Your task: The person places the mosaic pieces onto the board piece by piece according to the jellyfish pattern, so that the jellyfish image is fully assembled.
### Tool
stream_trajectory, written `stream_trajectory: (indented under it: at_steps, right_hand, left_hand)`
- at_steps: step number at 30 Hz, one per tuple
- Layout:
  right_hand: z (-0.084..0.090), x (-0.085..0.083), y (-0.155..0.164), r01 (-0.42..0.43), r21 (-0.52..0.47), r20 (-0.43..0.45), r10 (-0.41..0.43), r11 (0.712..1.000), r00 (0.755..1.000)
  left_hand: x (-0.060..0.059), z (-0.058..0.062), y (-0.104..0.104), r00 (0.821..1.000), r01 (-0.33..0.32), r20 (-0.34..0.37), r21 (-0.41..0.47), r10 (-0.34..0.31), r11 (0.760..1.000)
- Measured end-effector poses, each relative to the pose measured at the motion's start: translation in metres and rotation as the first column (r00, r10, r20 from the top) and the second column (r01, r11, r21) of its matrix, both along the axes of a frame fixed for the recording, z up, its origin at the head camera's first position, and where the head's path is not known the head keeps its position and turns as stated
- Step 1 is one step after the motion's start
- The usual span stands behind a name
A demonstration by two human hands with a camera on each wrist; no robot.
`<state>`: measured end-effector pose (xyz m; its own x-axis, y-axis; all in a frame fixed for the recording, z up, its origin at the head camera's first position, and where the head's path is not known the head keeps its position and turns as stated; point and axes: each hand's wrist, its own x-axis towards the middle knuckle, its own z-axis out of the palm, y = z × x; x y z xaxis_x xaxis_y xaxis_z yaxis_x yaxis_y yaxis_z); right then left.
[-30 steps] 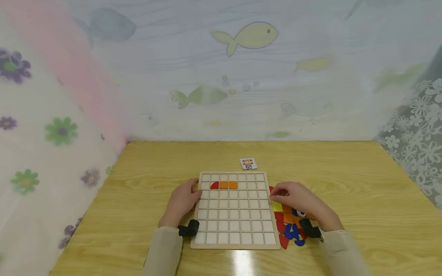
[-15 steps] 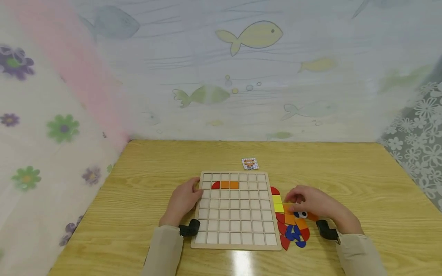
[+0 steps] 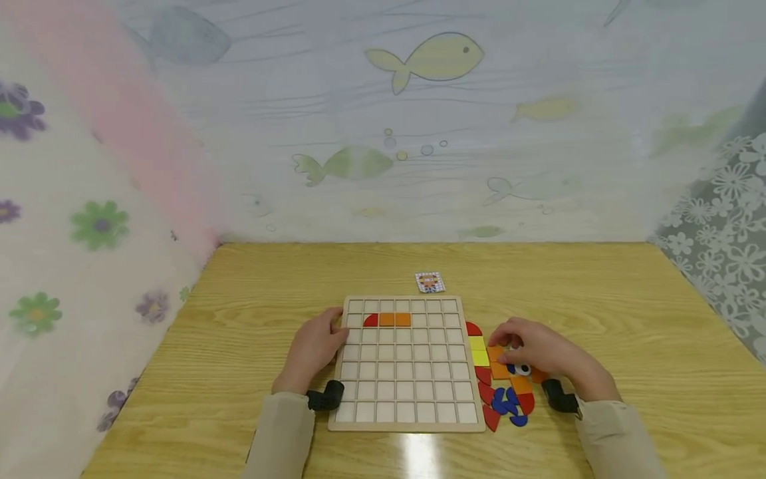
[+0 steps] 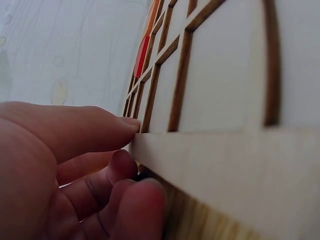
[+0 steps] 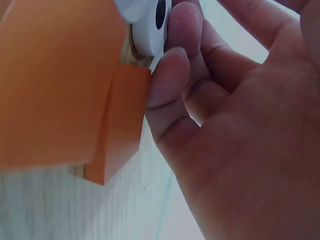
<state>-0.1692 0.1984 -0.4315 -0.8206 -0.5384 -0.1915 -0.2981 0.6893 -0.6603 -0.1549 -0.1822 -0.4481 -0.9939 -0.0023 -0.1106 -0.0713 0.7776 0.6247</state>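
Note:
A wooden grid board lies on the table. In its second row sit a red quarter-round tile and two orange square tiles. My left hand grips the board's left edge, thumb on top and fingertips curled below, as the left wrist view shows. My right hand is over the loose tiles to the right of the board. Its thumb and forefinger are at an orange square tile; whether they pinch it is unclear. In the right wrist view, bent fingers lie against orange tiles and a white eye piece.
Loose tiles lie by the board's right edge: yellow squares, red pieces and several blue pieces. A small pattern card lies behind the board on the wooden table. A painted wall stands at the back.
My right hand has moved right from the board's right edge to the orange tiles, uncovering the yellow and red ones. My left hand stays on the board's left edge.

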Motion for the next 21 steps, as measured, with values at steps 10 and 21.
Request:
stream_trajectory:
  at_steps: [10,21]
  right_hand:
    - [-0.0028,-0.0024,-0.003,0.015,0.011,-0.035,-0.015,1.0,0.999]
    - [-0.0041,-0.0038,-0.0082,0.079,0.027,-0.06,-0.077,0.997,0.995]
  left_hand:
    - [-0.0001,0.0007,-0.0001,1.0,-0.003,-0.018,-0.021,0.002,1.0]
    - [0.0009,0.0022,0.0008,1.0,0.005,-0.022,-0.031,-0.005,0.999]
